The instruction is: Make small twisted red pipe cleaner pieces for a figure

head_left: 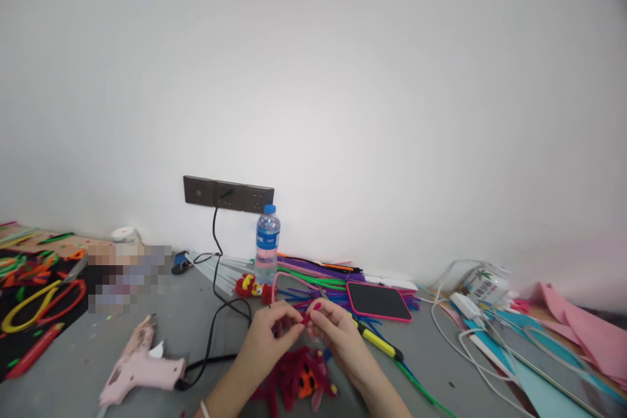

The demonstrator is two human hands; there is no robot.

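Note:
My left hand [274,332] and my right hand [334,330] meet over the table, thumbs and fingertips closed in a pinch. Between them is a small dark-pink piece [305,319], apparently pipe cleaner; the fingers cover most of it. Just beneath the hands lies a fuzzy crimson pipe-cleaner figure [292,375] with an orange, black-spotted patch. A light-pink pipe cleaner [289,274] arches up behind my left hand; whether it is held cannot be made out. Beyond the fingers sits a red and yellow fuzzy piece [252,287].
A water bottle [267,245] stands near the wall socket [229,196]. Pipe cleaners [313,282], a phone [379,301] and a yellow-black cutter [379,341] lie rightward. Left are a corded pink glue gun [142,369] and scissors [44,307]. White cables [463,346] trail at right.

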